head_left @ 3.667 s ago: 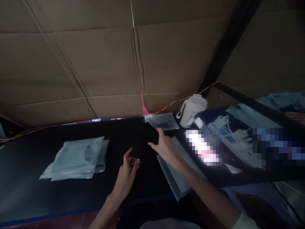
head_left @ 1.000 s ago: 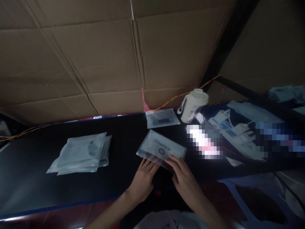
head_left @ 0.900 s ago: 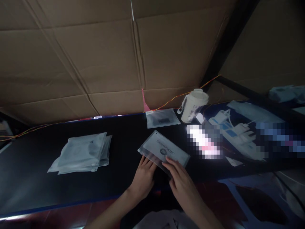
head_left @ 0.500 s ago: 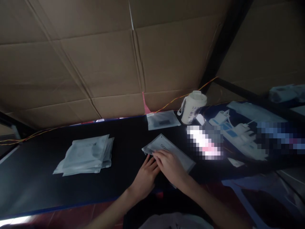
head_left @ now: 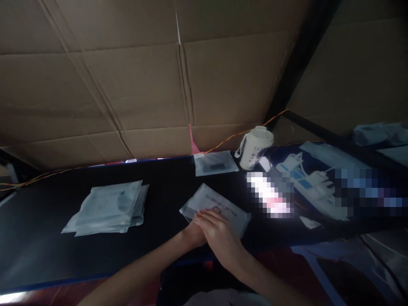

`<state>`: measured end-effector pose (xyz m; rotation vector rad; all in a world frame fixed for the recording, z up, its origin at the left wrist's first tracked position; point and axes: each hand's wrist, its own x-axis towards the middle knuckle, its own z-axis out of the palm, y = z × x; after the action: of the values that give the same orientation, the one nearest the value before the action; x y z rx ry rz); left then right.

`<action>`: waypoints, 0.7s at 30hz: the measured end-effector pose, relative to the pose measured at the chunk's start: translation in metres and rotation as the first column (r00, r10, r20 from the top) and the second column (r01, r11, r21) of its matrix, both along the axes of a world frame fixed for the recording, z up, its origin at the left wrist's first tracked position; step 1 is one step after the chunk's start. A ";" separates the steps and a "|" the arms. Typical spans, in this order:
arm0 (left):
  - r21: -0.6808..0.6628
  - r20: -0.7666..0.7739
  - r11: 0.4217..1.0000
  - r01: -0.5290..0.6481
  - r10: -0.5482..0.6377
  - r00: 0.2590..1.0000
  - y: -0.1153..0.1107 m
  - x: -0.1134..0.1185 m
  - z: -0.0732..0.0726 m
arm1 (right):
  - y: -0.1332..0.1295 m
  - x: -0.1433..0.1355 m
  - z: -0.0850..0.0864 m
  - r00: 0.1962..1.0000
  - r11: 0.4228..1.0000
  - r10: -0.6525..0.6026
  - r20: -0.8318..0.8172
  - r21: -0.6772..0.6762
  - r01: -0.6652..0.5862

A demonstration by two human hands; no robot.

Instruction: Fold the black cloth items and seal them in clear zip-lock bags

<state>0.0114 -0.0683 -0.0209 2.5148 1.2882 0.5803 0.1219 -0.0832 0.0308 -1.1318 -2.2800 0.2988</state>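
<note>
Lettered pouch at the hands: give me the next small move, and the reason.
Probably ease the right hand slightly aside, off the left hand. In the head view it overlaps the left hand, hiding the left fingers and covering part of the lettered pouch, so drawing it aside should show how those fingers meet the pouch.

The right hand (head_left: 219, 240) covers most of the left hand (head_left: 195, 233), so I can't see what the left fingers do. The right fingers (head_left: 207, 216) also hide part of the bag (head_left: 232, 219) under them. Right of the fingers, big squares blur a bright thing (head_left: 268, 193). Left of them, the mark (head_left: 121, 192) on the pile of bags (head_left: 102, 212) is too small to read.
</note>
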 end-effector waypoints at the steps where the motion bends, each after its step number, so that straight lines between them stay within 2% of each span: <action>1: 0.003 -0.007 0.999 0.038 -0.038 0.999 0.002 0.002 0.003 | 0.001 0.001 0.004 1.000 1.000 -0.010 -0.015 0.000 0.010; 4: 0.019 -0.016 0.987 0.158 -0.157 0.987 0.004 0.001 0.020 | 0.007 0.008 0.018 0.997 0.999 -0.041 -0.062 0.003 0.041; 7: 0.059 0.053 0.986 0.158 -0.161 0.986 -0.007 -0.015 0.040 | 0.016 0.015 0.030 0.995 0.997 -0.066 -0.071 0.022 0.068; 8: 0.056 0.106 0.992 0.111 -0.116 0.988 -0.013 -0.023 0.045 | 0.019 0.017 0.032 0.994 0.996 -0.079 -0.070 0.029 0.081; 10: -0.048 0.297 0.992 -0.120 0.128 0.946 -0.023 -0.041 0.051 | 0.025 0.019 0.036 0.991 0.992 -0.115 -0.062 0.038 0.117; 11: -0.174 0.407 0.953 -0.246 0.297 0.864 -0.027 -0.049 0.052 | 0.027 0.020 0.038 0.989 0.990 -0.136 -0.058 0.040 0.138; 12: -0.346 0.494 0.881 -0.323 0.464 0.735 -0.030 -0.055 0.052 | 0.029 0.019 0.039 0.986 0.986 -0.157 -0.054 0.042 0.160; 13: -0.534 0.538 0.783 -0.319 0.605 0.587 -0.031 -0.060 0.051 | 0.029 0.017 0.040 0.983 0.983 -0.176 -0.050 0.043 0.179; 14: -0.698 0.545 0.680 -0.225 0.708 0.449 -0.030 -0.062 0.050 | 0.029 0.014 0.040 0.980 0.980 -0.193 -0.045 0.044 0.194; 15: -0.809 0.529 0.583 -0.072 0.777 0.343 -0.028 -0.063 0.049 | 0.028 0.009 0.039 0.978 0.977 -0.206 -0.041 0.041 0.208; 16: -0.861 0.506 0.501 0.091 0.819 0.273 -0.025 -0.062 0.048 | 0.025 0.004 0.038 0.977 0.977 -0.211 -0.034 0.035 0.212; 17: -0.867 0.491 0.449 0.214 0.841 0.228 -0.022 -0.059 0.048 | 0.021 -0.002 0.035 0.977 0.977 -0.210 -0.026 0.025 0.211; 18: -0.857 0.490 0.428 0.286 0.849 0.199 -0.019 -0.056 0.048 | 0.016 -0.008 0.031 0.981 0.981 -0.196 -0.015 0.012 0.196; 19: -0.847 0.498 0.432 0.309 0.849 0.177 -0.016 -0.053 0.049 | 0.011 -0.013 0.027 0.985 0.985 -0.170 -0.007 0.000 0.170; 21: -0.838 0.522 0.473 0.271 0.841 0.144 -0.012 -0.048 0.049 | 0.002 -0.021 0.018 0.996 0.996 -0.089 -0.007 -0.017 0.088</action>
<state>-0.0364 -0.0800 0.0282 0.5296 1.0807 1.0637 0.1009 -0.0812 0.0488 -1.2341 -2.2174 0.2868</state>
